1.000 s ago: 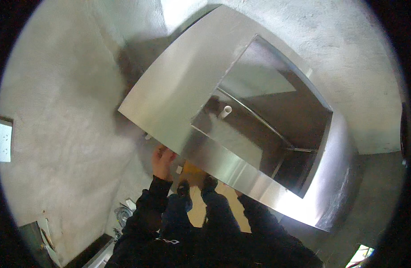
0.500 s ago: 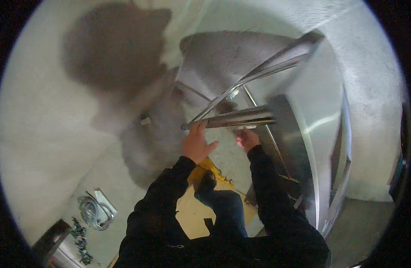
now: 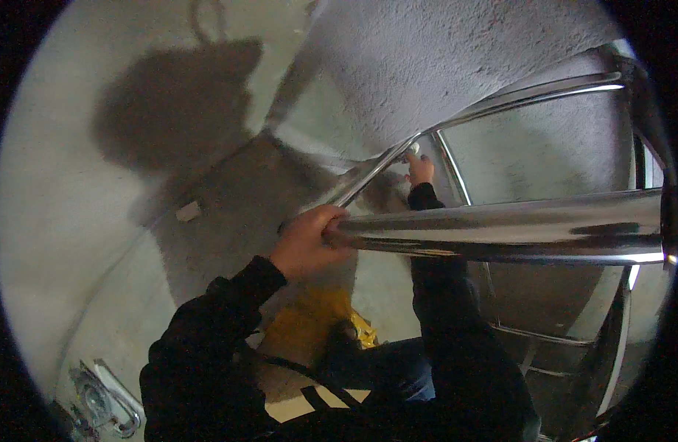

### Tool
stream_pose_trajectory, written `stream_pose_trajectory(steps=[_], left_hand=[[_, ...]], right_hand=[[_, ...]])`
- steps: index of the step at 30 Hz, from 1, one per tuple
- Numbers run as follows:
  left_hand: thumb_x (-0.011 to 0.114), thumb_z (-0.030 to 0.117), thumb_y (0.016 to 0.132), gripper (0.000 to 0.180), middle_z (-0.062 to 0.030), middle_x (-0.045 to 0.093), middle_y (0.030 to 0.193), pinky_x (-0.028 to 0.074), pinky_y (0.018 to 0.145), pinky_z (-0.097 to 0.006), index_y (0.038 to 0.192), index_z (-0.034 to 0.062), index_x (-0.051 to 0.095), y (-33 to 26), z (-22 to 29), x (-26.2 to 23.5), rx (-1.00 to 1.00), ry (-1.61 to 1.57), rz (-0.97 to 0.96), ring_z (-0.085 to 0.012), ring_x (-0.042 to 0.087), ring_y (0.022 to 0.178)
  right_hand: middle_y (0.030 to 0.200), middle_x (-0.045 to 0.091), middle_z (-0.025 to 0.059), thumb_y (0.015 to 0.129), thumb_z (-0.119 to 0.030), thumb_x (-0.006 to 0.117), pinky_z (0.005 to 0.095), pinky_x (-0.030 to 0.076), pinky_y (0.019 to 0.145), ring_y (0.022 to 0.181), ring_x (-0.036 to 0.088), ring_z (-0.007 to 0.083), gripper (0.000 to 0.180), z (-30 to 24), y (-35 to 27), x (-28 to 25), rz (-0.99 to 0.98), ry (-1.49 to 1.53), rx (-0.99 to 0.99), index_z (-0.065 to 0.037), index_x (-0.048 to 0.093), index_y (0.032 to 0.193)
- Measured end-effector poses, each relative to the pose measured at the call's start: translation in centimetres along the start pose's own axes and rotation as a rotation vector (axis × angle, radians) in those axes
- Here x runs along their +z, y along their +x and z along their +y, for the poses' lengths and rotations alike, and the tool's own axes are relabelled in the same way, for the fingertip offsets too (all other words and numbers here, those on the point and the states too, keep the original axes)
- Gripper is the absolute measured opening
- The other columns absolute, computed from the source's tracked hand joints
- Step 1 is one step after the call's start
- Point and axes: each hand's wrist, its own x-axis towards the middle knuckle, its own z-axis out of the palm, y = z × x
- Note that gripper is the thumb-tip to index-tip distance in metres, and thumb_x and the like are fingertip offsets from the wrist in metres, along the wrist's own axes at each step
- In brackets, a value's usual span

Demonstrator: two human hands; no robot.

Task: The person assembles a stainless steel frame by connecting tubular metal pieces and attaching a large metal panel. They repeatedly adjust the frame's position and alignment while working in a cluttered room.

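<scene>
Your left hand (image 3: 309, 243) is clenched around the near rim of a big stainless-steel unit (image 3: 516, 232), fingers curled over the polished rolled edge where it ends at the left. That steel unit fills the right half of the view, its bright rim running from your left hand out to the right edge, with thinner steel rails (image 3: 457, 118) arching above it against a rough grey plastered wall (image 3: 442, 51). Your right hand (image 3: 420, 171) reaches farther in, under the upper rail, fingertips pinching a small pale knob-like part (image 3: 415, 149). Below, a concrete floor (image 3: 74, 221) carries your shadow. A yellow package (image 3: 313, 328) lies by your legs, crumpled and soft-edged. One small pale rectangular scrap (image 3: 187, 212) lies on the floor, left of your left hand.
</scene>
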Motion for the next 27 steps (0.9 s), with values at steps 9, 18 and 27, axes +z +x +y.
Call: stream_pose_trajectory(steps=[9, 18, 27], left_hand=[[0.074, 0.013, 0.061, 0.039, -0.0052, 0.055, 0.078, 0.043, 0.065, -0.027, 0.093, 0.0026, 0.053, -1.7, -1.4, 0.3, -0.069, -0.078, 0.111, -0.0107, 0.053, 0.074], [0.073, 0.020, 0.064, 0.044, -0.0047, 0.054, 0.079, 0.043, 0.066, -0.026, 0.097, 0.0003, 0.052, -1.8, -1.9, 1.0, 0.010, 0.073, 0.165, -0.0097, 0.050, 0.074], [0.073, 0.025, 0.065, 0.034, -0.0023, 0.051, 0.069, 0.041, 0.061, -0.027, 0.080, 0.0008, 0.054, -2.1, -1.8, 2.2, -0.129, 0.179, 0.212, -0.0106, 0.048, 0.066]], right_hand=[[0.083, 0.056, 0.0097, 0.069, -0.016, 0.062, 0.0344, 0.046, 0.055, 0.075, 0.055, 0.0184, 0.040, -6.0, -2.8, 5.7, -0.113, 0.138, -0.019, -0.001, 0.051, 0.105], [0.086, 0.058, 0.0151, 0.067, -0.016, 0.063, 0.0343, 0.048, 0.058, 0.075, 0.058, 0.0210, 0.040, -5.6, -3.0, 5.4, -0.120, 0.163, -0.005, 0.005, 0.050, 0.099], [0.082, 0.060, 0.0175, 0.063, -0.014, 0.066, 0.0340, 0.047, 0.059, 0.072, 0.060, 0.0233, 0.037, -4.4, -2.2, 5.8, -0.211, 0.456, 0.024, 0.007, 0.052, 0.090]])
